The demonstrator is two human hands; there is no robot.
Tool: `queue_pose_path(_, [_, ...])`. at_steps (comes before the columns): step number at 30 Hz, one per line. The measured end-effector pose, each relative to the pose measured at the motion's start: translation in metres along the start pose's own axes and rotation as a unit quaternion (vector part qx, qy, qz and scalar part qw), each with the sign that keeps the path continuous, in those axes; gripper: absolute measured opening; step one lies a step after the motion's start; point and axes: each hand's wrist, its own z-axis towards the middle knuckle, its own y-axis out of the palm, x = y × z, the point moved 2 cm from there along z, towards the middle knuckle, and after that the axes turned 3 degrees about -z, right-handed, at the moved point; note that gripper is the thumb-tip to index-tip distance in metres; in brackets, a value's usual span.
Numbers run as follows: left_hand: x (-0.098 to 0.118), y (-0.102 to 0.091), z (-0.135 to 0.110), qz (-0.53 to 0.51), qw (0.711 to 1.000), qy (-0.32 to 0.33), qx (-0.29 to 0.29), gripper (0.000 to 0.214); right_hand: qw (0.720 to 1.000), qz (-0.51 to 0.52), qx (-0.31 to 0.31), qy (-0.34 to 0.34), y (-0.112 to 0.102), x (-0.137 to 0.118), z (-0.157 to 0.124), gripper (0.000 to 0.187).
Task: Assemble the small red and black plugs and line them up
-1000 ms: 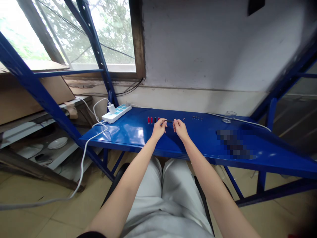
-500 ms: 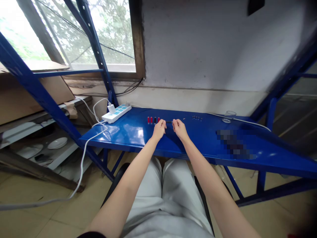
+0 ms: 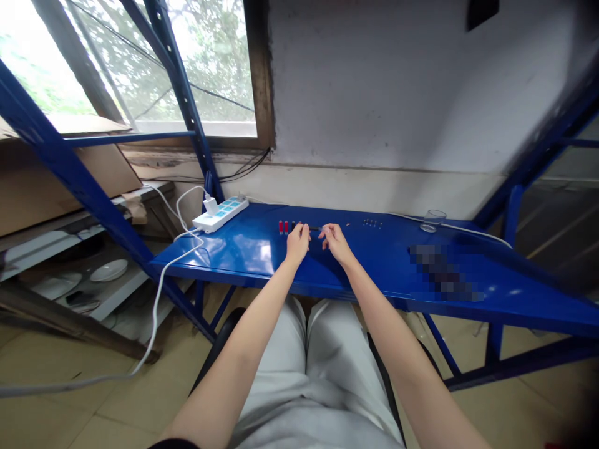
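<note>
A thin dark rod-like piece, too small to name, spans the gap between my two hands above the blue table. My left hand is closed around its left end. At the other end, the thumb and fingertips of my right hand pinch it, with the remaining fingers bent and a little apart. Just beyond my left hand, small red cylinders stand in a row with a black cylinder; my hand partly covers this row. Several tiny pieces lie farther right.
A white power strip with a plugged-in adapter sits at the table's left end, its cable hanging over the edge. To the right are a clear glass and a pixelated dark object. Blue frame posts flank the table.
My left hand has shifted slightly left and covers more of the black cylinder. My right hand's fingers have loosened and spread somewhat, and more of the dark rod-like piece shows.
</note>
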Motion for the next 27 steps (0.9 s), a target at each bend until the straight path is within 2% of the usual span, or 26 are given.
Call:
queue_pose_path(3, [-0.001, 0.001, 0.000, 0.009, 1.000, 0.008, -0.018, 0.033, 0.999, -0.025, 0.016, 0.024, -0.002, -0.002, -0.002, 0.046])
queue_pose_path(8, [-0.001, 0.002, -0.002, 0.014, 0.999, 0.022, -0.039, 0.035, 0.995, -0.092, 0.020, 0.018, -0.004, -0.014, -0.008, 0.052])
queue_pose_path(11, [0.000, 0.001, -0.002, 0.009, 1.000, 0.019, -0.020, 0.038, 0.996, -0.086, 0.007, 0.029, -0.002, -0.015, -0.009, 0.052])
queue_pose_path(15, [0.002, -0.001, -0.002, 0.000, 1.000, 0.025, -0.009, 0.038, 0.996, -0.075, -0.040, 0.029, 0.002, -0.013, -0.009, 0.051])
queue_pose_path(21, [0.004, -0.002, -0.002, -0.005, 0.999, 0.025, 0.020, 0.037, 0.996, -0.084, -0.041, 0.011, 0.002, -0.016, -0.010, 0.048])
queue_pose_path(27, [0.002, -0.009, 0.004, -0.074, 0.990, 0.018, 0.119, 0.034, 0.997, -0.078, -0.012, 0.011, -0.001, -0.019, -0.010, 0.045])
